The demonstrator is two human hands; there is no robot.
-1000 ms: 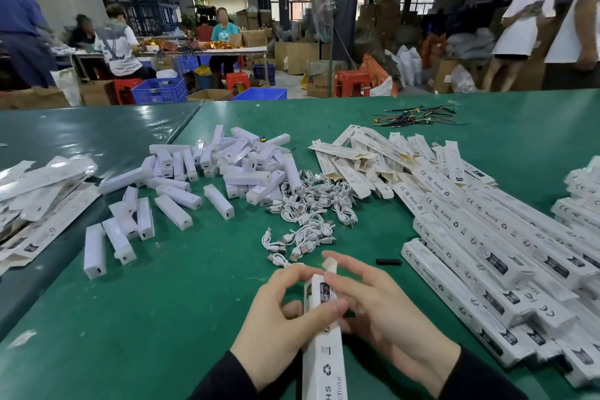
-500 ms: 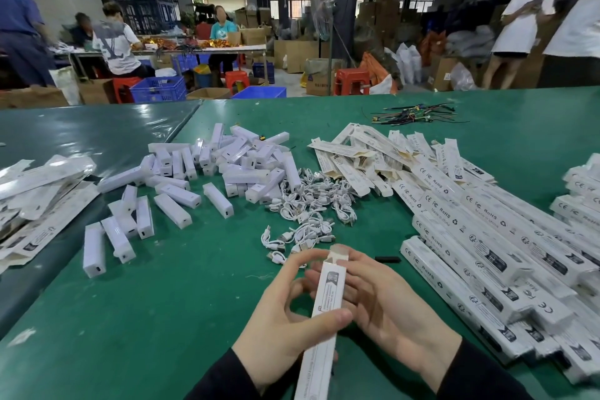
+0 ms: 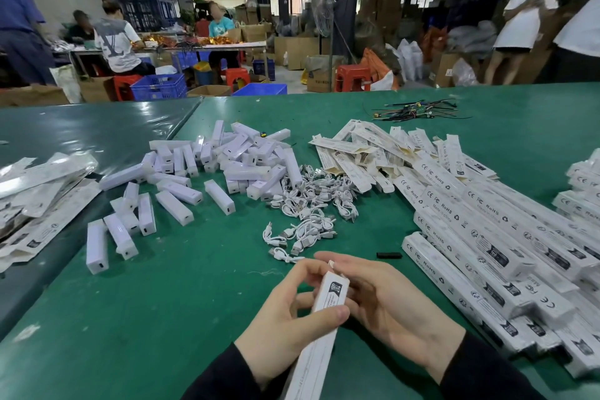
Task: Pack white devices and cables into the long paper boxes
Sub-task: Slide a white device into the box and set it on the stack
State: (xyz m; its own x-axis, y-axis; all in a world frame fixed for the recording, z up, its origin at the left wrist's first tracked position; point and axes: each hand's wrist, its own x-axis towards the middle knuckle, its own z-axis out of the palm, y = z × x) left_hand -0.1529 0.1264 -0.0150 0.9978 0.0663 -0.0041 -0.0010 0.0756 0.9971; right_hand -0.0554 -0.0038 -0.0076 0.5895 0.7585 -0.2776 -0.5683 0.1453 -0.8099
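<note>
While flattened, glossy paper sleeves (image 3: pixel 39 191) lie fanned out at the far left edge of the green felt-like table (image 3: pixel 168 318), matte white block-shaped devices (image 3: pixel 207 169) sit next along, some scattered singly, most heaped in a loose pile. Just right of that heap, short white cables (image 3: pixel 308 204) coil in a tangled mound, plug ends glinting. Down front, the left hand (image 3: pixel 285 325) grips a long paper box (image 3: pixel 319 328), thumb pressed across its printed face and fingers curled round behind it; the box is slim, square-edged, white card, angled from the bottom of the view up toward the cables. Its far end is met by the right hand (image 3: pixel 386 299), fingers wrapped loosely round the box top, a fingertip (image 3: pixel 328 259) up by a small white piece at that end — I can't tell whether that bit is flap or cable. Both wrists wear dark sleeves. Right of the hands, a small black oblong (image 3: pixel 389 255) lies alone on the felt. Beyond it, unfolded cream box blanks (image 3: pixel 357 153) pile up, and filled long boxes (image 3: pixel 493 243) with black print lie in overlapping rows to the right edge. Farther back, thin dark wires (image 3: pixel 418 110) form a wispy bundle.
</note>
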